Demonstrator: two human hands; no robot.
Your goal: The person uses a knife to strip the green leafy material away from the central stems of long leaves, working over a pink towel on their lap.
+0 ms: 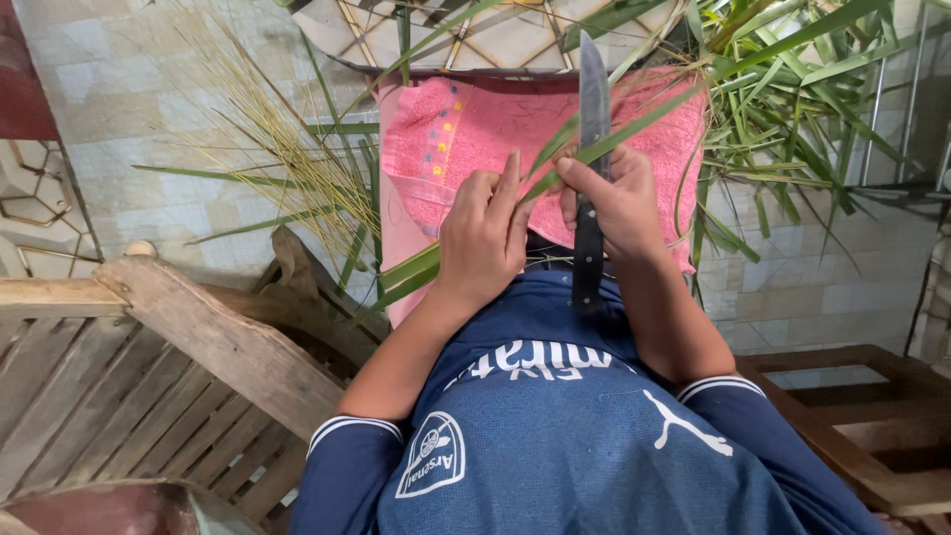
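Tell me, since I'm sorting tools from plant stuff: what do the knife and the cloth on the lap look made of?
Knife: dull grey metal blade, matt; dark handle, material unclear. Cloth: pink terry towelling, by its fuzzy looped surface.

The knife (591,168) handle's middle is hidden inside the right hand (619,203).

Floor: pale stone tiles (129,109) are filling the upper left and right of the frame.
Furniture: a weathered wooden slatted seat (149,386) is sitting lower left; a dark wooden frame (862,416) is lying lower right.
Light: soft daylight is falling evenly.
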